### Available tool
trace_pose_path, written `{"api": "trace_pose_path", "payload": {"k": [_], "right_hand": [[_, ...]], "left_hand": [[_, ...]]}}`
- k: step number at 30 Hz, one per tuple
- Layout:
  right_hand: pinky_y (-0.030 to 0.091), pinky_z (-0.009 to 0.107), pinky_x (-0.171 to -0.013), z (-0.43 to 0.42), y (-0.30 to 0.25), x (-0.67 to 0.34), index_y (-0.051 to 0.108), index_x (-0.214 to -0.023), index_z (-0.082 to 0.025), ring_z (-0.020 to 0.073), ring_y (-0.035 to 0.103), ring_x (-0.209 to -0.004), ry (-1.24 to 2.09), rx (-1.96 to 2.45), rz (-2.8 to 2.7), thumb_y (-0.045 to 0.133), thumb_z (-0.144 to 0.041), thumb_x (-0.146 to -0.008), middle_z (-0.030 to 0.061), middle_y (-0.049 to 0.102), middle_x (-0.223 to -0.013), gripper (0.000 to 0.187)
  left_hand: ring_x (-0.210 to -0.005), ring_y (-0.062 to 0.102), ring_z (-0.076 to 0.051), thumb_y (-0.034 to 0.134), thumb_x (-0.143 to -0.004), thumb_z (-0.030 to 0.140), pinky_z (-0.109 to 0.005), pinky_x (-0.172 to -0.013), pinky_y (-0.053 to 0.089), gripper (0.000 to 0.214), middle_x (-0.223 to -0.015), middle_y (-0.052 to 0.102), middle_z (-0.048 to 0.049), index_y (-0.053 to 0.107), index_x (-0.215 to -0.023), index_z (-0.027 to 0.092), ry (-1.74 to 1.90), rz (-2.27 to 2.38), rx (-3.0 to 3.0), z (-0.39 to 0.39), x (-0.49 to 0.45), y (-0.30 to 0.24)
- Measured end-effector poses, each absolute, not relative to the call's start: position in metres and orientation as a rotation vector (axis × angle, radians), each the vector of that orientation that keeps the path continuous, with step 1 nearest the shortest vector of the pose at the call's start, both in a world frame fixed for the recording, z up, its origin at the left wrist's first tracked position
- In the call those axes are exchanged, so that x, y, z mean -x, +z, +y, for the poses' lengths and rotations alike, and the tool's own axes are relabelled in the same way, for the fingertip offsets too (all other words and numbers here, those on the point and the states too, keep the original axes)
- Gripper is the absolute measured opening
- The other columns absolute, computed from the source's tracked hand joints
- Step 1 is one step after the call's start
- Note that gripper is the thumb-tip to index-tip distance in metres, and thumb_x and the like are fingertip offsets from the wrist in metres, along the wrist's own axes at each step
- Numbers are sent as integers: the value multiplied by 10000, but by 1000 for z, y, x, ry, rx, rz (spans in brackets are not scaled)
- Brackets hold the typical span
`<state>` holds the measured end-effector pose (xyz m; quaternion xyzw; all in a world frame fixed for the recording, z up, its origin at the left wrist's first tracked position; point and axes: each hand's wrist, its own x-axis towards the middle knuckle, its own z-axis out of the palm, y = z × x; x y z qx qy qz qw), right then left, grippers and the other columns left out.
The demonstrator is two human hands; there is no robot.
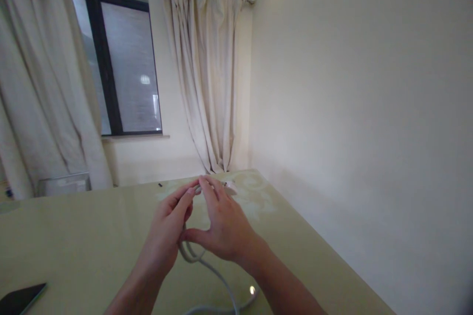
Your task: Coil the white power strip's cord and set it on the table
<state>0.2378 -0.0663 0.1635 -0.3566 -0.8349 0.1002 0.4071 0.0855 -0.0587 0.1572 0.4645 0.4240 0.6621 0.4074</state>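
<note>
A pale grey cable (220, 277) is gathered in loops between my two hands, above the table. My left hand (168, 224) is closed on the coil, its thumb pressed near the top of the loops. My right hand (227, 229) curves round the coil from the other side. Its fingertips meet those of the left hand at the top, and its thumb touches the strands lower down. Just past the right fingers shows a white piece (231, 187), partly hidden, perhaps a plug or socket. The cable's lower length trails down onto the table near the front edge of the view.
The glossy greenish table (92, 241) meets a plain wall (351, 108) at the right. A dark flat object (22, 299) lies at the lower left. A tiny black item (160, 185) sits near the far edge. Behind are curtains (207, 59) and a window (131, 69).
</note>
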Motion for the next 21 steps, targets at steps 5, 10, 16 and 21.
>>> {"api": "trace_pose_path", "payload": {"k": [5, 10, 16, 21], "right_hand": [[338, 525, -1289, -49, 147, -238, 114, -1712, -170, 342, 231, -1624, 374, 800, -2145, 836, -516, -842, 227, 153, -1752, 1182], [359, 500, -1287, -44, 144, -236, 168, -1707, -255, 307, 333, -1579, 308, 745, -2065, 875, -390, -827, 171, 308, -1694, 1137], [516, 481, -1163, -35, 138, -233, 332, -1666, -302, 286, 549, -1419, 112, 847, -2020, 602, -205, -1007, 126, 533, -1559, 719], [555, 425, -1064, -27, 144, -248, 627, -1479, -239, 271, 677, -1200, -49, 973, -1858, 415, -119, -1043, 138, 704, -1295, 499]], "left_hand": [[-758, 521, -140, 905, -661, 535, -201, -602, 409, 676, -825, 686, -31, 807, -1245, 209, 1576, 938, -1114, -64, -84, 157], [-868, 591, -180, 830, -793, 551, -230, -653, 472, 630, -927, 728, -59, 765, -1323, 217, 1521, 989, -1332, -60, -76, 150], [-788, 643, -200, 734, -861, 508, -322, -727, 548, 509, -919, 766, -80, 787, -1234, 166, 1558, 1067, -1602, -56, -76, 159], [-696, 632, -173, 701, -885, 446, -299, -645, 533, 484, -882, 739, -47, 681, -1291, 183, 1362, 968, -1745, -58, -76, 157]]}}
